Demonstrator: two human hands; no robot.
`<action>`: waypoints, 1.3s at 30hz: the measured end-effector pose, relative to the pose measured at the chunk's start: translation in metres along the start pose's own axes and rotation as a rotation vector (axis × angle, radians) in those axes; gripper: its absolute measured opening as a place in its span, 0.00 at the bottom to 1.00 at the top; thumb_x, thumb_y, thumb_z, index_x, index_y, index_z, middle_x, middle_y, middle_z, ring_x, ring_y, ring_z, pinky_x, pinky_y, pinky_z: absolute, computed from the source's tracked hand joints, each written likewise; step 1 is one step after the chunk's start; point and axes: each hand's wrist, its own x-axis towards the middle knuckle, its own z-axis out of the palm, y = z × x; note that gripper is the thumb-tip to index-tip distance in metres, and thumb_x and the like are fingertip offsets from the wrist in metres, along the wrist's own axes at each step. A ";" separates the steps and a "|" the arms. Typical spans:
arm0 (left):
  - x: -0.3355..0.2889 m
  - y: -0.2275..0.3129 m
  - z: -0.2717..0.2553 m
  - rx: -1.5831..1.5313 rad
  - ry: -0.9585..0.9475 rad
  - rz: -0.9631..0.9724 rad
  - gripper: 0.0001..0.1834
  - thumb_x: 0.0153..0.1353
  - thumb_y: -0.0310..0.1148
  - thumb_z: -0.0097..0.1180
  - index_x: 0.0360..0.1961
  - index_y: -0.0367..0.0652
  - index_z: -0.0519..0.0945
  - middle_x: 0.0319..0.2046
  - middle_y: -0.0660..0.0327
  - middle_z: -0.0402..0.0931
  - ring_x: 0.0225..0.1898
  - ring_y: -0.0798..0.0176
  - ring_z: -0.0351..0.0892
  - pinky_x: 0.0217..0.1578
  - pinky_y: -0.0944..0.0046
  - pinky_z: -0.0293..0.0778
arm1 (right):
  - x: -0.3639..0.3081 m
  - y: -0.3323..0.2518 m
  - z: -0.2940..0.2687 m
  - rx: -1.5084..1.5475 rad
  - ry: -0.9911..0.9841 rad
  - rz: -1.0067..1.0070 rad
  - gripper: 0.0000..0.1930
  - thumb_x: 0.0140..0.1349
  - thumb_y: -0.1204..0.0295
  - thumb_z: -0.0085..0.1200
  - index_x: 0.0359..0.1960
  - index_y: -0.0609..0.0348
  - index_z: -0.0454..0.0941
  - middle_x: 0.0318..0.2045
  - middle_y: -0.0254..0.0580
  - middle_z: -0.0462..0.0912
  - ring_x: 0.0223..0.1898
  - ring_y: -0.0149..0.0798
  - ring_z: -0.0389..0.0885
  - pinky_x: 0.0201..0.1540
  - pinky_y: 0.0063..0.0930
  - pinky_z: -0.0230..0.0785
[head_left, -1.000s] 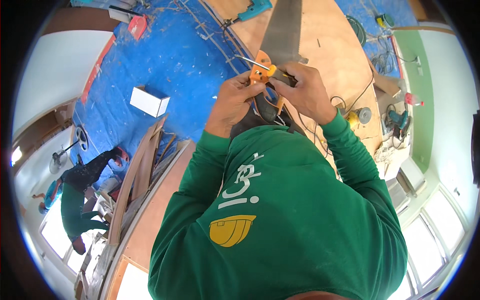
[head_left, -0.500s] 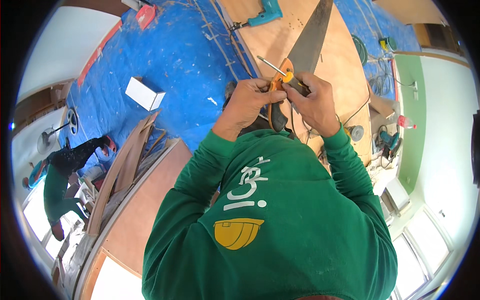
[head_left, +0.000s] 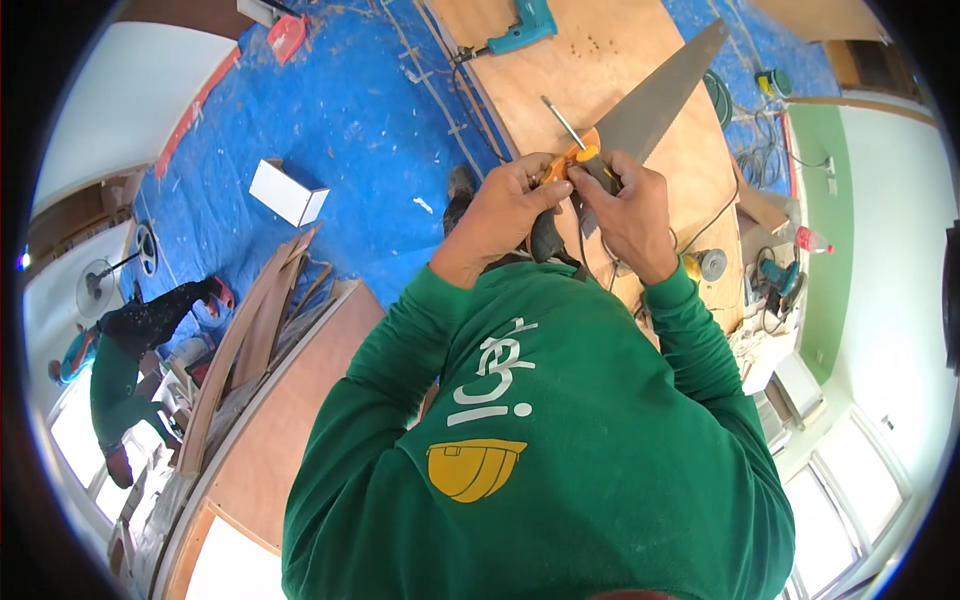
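Observation:
A hand saw with an orange and black handle is held up in front of me, its blade slanting away to the far right over the plywood. My left hand is closed around the orange part of the handle. Between the fingers of my right hand is a screwdriver with a black and yellow grip. Its metal shaft points up and to the left, past the saw handle. Fingers cover much of the saw handle, so I cannot tell what the left fingertips pinch there.
A plywood-topped table lies ahead, with a teal drill at its far left and a tape roll at right. Blue sheeting covers the floor, where a white box lies. Planks and a bending co-worker are at left.
The saw has swung so its blade points further right and lower. The screwdriver shaft has shifted right with it. Both hands keep their hold.

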 end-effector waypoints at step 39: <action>-0.001 -0.023 -0.021 -0.032 0.248 0.086 0.19 0.76 0.40 0.66 0.54 0.33 0.88 0.31 0.68 0.82 0.27 0.77 0.75 0.26 0.74 0.70 | -0.034 -0.040 -0.042 -0.328 -0.106 -0.337 0.13 0.67 0.76 0.68 0.52 0.60 0.89 0.36 0.48 0.90 0.28 0.48 0.88 0.31 0.39 0.79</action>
